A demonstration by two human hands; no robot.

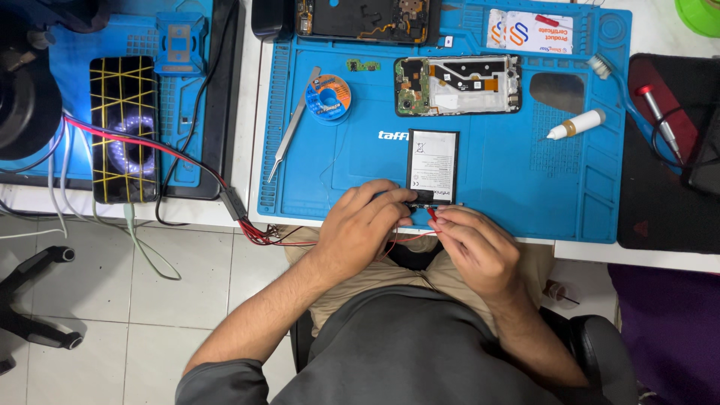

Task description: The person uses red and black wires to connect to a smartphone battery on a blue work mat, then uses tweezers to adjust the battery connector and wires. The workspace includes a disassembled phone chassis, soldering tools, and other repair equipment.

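Two blue mats (495, 165) cover the white surface (645, 256) above a tiled floor. One battery (433, 163) lies near the mat's front edge; left hand (365, 221) pinches its lower end, right hand (471, 241) grips a red probe (433, 214). Two opened phones (457, 85) lie beyond.

Bare blue mat (495, 172) right of battery (433, 159), open phone (458, 84) behind, tweezers (294, 124) and solder spool (328, 97) crowding left (wires (187, 161) too)

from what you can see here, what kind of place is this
Most likely a phone repair bench. A blue repair mat holds an opened phone with its insides bared, a loose battery, tweezers and a solder-wick spool. The left hand and right hand work at the battery's lower end.
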